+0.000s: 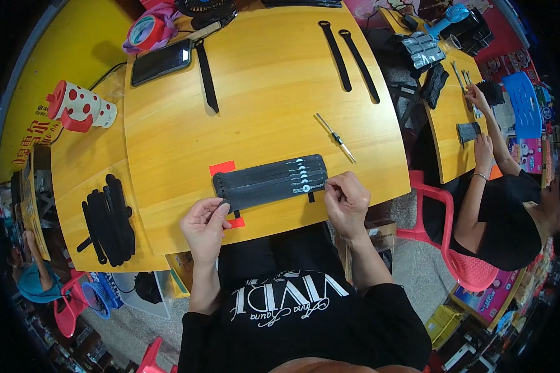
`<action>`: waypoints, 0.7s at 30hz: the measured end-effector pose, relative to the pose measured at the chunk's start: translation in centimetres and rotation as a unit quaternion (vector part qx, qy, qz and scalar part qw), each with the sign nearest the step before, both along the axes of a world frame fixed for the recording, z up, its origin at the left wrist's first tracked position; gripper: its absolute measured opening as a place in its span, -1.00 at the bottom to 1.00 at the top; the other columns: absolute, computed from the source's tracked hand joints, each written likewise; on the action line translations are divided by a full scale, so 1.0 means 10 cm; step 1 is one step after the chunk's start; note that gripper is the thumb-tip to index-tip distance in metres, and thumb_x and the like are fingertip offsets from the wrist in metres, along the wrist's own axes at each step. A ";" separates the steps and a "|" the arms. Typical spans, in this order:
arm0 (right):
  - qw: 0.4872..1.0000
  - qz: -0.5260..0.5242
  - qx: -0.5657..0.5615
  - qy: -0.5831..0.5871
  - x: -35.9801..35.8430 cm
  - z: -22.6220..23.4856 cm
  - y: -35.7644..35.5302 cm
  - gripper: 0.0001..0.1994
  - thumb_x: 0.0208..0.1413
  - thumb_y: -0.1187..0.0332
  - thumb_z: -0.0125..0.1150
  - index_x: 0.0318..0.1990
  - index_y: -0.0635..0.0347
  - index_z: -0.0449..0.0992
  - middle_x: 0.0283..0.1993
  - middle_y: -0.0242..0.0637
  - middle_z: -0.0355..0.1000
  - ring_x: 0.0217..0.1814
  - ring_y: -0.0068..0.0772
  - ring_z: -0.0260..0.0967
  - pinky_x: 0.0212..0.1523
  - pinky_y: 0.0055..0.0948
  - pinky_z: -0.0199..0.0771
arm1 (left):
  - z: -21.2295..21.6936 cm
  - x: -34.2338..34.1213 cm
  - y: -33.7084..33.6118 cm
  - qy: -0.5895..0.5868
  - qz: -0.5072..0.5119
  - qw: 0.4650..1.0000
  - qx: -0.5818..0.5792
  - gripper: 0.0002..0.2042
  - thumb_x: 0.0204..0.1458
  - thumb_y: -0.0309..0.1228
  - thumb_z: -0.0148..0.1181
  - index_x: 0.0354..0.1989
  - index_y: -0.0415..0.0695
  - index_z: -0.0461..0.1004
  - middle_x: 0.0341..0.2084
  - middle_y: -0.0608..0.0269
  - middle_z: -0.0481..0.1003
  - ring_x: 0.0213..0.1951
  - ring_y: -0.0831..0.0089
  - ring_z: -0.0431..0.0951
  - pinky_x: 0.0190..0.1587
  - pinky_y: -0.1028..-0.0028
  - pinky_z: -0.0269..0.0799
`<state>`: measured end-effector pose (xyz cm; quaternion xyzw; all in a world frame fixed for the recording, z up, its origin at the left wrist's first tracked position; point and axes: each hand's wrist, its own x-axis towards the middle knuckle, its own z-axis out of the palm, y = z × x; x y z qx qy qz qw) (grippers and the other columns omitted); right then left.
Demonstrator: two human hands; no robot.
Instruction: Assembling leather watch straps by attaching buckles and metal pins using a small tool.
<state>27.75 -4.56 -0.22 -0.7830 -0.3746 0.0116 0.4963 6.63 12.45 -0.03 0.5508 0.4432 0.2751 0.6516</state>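
Several flat black cable straps (261, 183) lie overlapped in a row near the table's front edge, with white print toward their right ends. My left hand (204, 225) pinches the left end of the nearest strap between thumb and fingers. At the row's right end my right hand (348, 202) is closed, its fingertips on the strap end there. Red tape pieces (222, 167) show behind and in front of the row's left end. Short dark strips stick out from under the row on the near side. Beyond my right hand lies a slim pen-like tool (336, 137).
Two loose straps (336, 57) lie at the far right, another strap (206, 78) beside a phone (162, 62). At left are a strap pile (108, 221) and a red-dotted tumbler (87, 107). A tape roll (145, 32) sits far left. A co-worker (494, 214) works at the right-hand table.
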 end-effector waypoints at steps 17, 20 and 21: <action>1.000 -0.014 -0.017 -0.009 -0.03 0.01 0.04 -0.90 -0.14 0.71 0.20 -0.45 0.34 0.48 -0.54 -0.20 0.32 -0.66 -0.37 0.26 -0.63 -0.45 0.21 | 0.03 0.00 0.01 0.005 -0.003 1.000 0.003 -0.90 0.06 -0.61 0.27 -0.25 -0.27 0.56 -0.50 0.33 0.55 -0.62 0.70 0.47 -0.65 0.73 0.24; 1.000 -0.009 -0.012 -0.005 -0.04 0.01 0.05 -0.90 -0.13 0.71 0.20 -0.45 0.34 0.48 -0.54 -0.19 0.31 -0.66 -0.36 0.27 -0.62 -0.45 0.22 | 0.05 -0.02 0.02 0.008 0.002 1.000 0.005 -0.90 0.05 -0.61 0.28 -0.26 -0.27 0.55 -0.50 0.33 0.55 -0.62 0.70 0.47 -0.65 0.74 0.24; 1.000 -0.008 -0.016 -0.010 -0.03 0.02 0.05 -0.90 -0.12 0.71 0.20 -0.45 0.34 0.48 -0.54 -0.19 0.31 -0.66 -0.35 0.27 -0.62 -0.45 0.22 | 0.06 -0.02 0.02 0.014 -0.003 1.000 -0.004 -0.90 0.05 -0.62 0.28 -0.26 -0.27 0.55 -0.49 0.32 0.55 -0.61 0.70 0.48 -0.64 0.73 0.27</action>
